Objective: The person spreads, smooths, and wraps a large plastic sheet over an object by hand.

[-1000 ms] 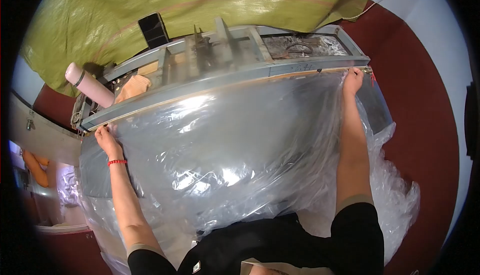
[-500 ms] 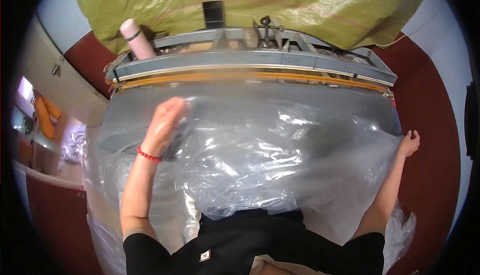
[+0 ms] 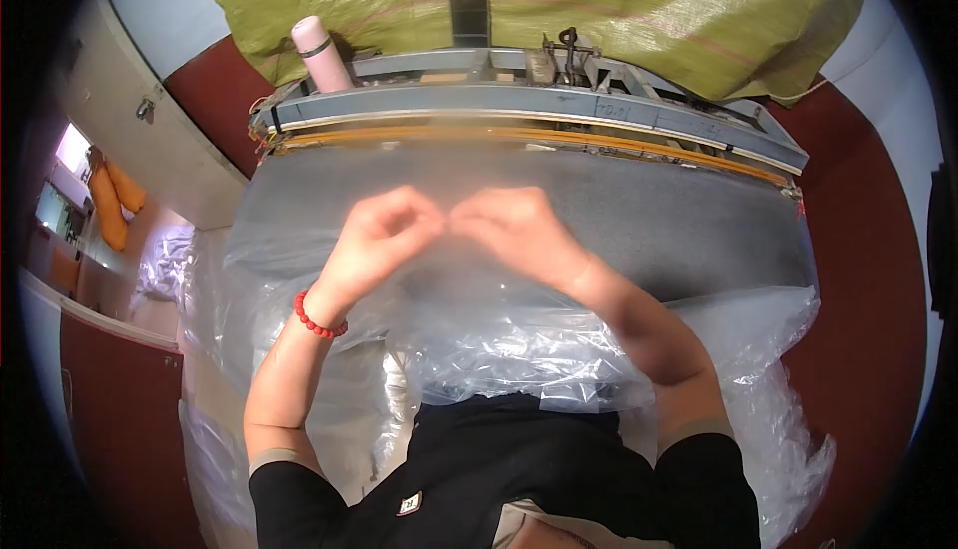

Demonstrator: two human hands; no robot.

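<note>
My left hand (image 3: 384, 240), with a red bead bracelet (image 3: 319, 316) at the wrist, is raised over the middle of a dark grey flat bed (image 3: 639, 200). Its thumb and fingers are pinched together. Facing it, my right hand (image 3: 514, 232) is also closed in a pinch, and the fingertips of both hands meet or nearly meet. What lies between the fingertips is too blurred to make out. Clear plastic film (image 3: 519, 349) lies crumpled below the hands, against my body, and spreads over both sides of the bed.
Beyond the bed runs a grey metal frame (image 3: 399, 105) with orange strips (image 3: 399, 135). A pink bottle (image 3: 321, 55) and a black metal clamp (image 3: 569, 50) stand on it. Yellow-green sheeting (image 3: 639, 0) hangs behind. At the left is a door (image 3: 150, 100).
My right hand has come in from the right edge of the bed to the middle. My left hand has shifted right to meet it. More of the dark bed shows at the right.
</note>
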